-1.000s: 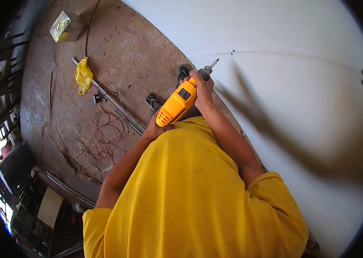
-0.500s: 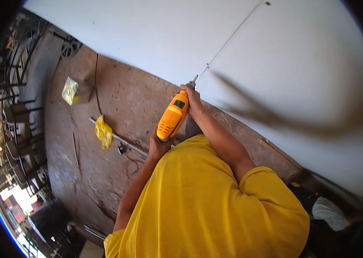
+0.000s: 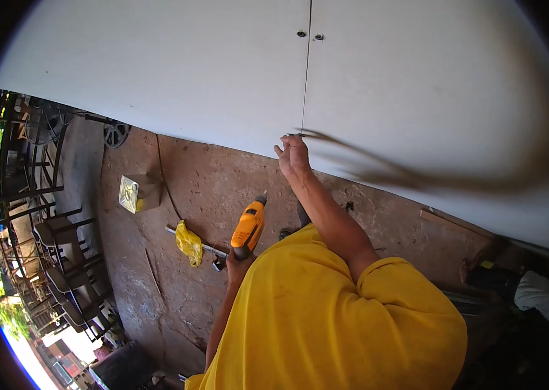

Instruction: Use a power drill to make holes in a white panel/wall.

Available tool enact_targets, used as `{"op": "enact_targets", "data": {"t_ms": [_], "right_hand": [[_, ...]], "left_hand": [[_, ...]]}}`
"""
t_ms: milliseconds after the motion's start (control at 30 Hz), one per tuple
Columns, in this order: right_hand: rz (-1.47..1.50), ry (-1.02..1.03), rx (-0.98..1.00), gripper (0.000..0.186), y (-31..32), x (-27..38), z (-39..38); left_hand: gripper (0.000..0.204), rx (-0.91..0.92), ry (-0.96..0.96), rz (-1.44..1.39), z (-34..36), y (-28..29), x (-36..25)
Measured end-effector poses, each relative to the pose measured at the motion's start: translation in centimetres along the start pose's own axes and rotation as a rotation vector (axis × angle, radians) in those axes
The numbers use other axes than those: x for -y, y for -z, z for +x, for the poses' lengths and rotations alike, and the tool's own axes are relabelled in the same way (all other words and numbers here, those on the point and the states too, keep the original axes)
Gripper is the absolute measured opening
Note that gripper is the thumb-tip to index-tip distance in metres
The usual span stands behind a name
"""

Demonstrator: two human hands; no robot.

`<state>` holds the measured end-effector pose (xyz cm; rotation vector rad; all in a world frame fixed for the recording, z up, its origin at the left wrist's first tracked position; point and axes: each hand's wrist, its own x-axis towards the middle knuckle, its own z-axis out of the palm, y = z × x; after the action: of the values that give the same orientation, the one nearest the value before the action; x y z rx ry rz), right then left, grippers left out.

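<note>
A yellow-orange power drill [image 3: 248,227] stands upright in my left hand [image 3: 240,265], its bit pointing away from me and clear of the panel. My left fingers are wrapped round its lower end, partly hidden by my shirt. My right hand [image 3: 294,157] reaches to the near edge of a large white panel [image 3: 209,84], at the seam [image 3: 306,84]. Its fingers are bent together against a small dark thing [image 3: 295,134] too small to make out. Farther up, two dark round fastener spots [image 3: 309,36] flank the seam.
On the brown floor lie a yellow plastic bag [image 3: 189,244] over a metal tube, a square tin [image 3: 129,194] and a black cable [image 3: 168,182]. A spoked wheel [image 3: 116,134] and stacked chairs [image 3: 70,266] stand left. Whitish cloth [image 3: 537,296] and a wooden strip [image 3: 456,223] are at right.
My right hand has left the drill and moved onto the panel's seam. The drill is drawn back from the panel in my left hand. My view has turned, too.
</note>
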<state>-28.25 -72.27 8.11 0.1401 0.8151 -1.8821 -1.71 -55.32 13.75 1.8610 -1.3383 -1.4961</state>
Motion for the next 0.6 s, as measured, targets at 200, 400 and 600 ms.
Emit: {"op": "enact_targets", "data": {"t_ms": [200,400,600], "right_hand": [[0.067,-0.041,-0.098,0.021,-0.6,-0.5,1.5],[0.088,0.0,-0.022,0.017,-1.2,-0.2,-1.1],[-0.413,-0.256,0.004,0.063,4.9,-1.8,-3.4]], "left_hand": [[0.037,-0.108,-0.009,-0.04,-0.7,2.6,8.9],[0.043,-0.117,0.068,0.006,-2.2,4.4,17.0],[0.045,-0.022,0.079,0.089,-2.7,4.2,21.9]]}}
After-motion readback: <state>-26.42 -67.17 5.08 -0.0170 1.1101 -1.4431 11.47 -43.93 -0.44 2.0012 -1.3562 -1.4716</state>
